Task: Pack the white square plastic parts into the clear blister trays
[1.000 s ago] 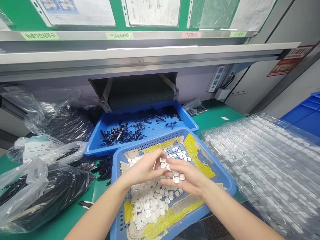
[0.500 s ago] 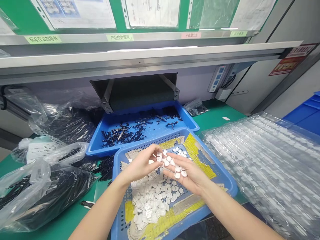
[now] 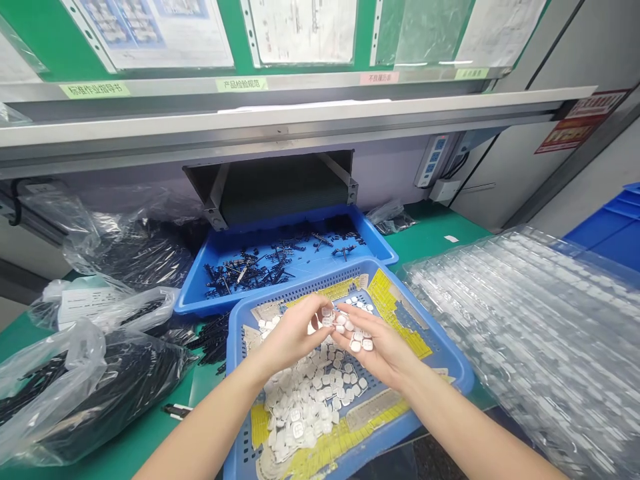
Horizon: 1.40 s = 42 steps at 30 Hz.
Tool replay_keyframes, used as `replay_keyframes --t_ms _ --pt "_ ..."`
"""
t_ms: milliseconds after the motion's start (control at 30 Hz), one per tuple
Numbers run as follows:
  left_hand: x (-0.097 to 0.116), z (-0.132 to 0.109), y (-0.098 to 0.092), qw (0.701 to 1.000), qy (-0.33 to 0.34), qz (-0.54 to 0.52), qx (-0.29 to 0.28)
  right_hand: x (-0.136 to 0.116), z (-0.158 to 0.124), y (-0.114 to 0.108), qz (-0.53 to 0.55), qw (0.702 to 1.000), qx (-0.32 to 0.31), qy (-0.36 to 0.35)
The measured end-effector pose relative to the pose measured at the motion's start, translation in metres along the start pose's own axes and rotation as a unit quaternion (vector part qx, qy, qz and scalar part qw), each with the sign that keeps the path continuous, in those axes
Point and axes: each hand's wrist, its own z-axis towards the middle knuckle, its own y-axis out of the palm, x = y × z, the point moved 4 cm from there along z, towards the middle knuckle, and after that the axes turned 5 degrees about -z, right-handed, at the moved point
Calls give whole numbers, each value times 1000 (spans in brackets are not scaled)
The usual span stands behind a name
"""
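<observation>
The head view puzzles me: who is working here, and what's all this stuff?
No robot here: a person is working bare-handed, filmed by a camera worn on their head. The left hand pinches small white pieces at its fingertips; the right hand cradles several more. Below them, a blue basket holds a heap of similar pieces. Behind it, a blue tray holds black parts. On the green worktop, plastic bags lie to the left, and clear plastic packaging is on the right.
</observation>
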Motion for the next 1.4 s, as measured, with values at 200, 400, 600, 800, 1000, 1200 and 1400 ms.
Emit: replay_keyframes --t_ms 200,400,600,800,1000,1200,1400 --pt "7 -1 9 999 15 -44 -20 2 0 3 -33 999 -34 5" --pt "10 -3 9 982 12 -188 3 4 2 -2 -26 999 -4 25" --pt "-3 1 2 984 -62 -164 42 -3 5 -6 91 994 18 51" --pt "-30 0 27 981 -118 66 -142 -19 -3 -4 157 987 17 3" --pt "-36 -11 53 940 -107 227 -231 -20 -6 0 145 989 41 -4" --pt "-32 -12 55 927 -123 269 -232 -19 -4 -2 131 986 99 -19" --pt "-4 14 11 962 -113 202 -147 -10 2 -5 90 989 118 -9"
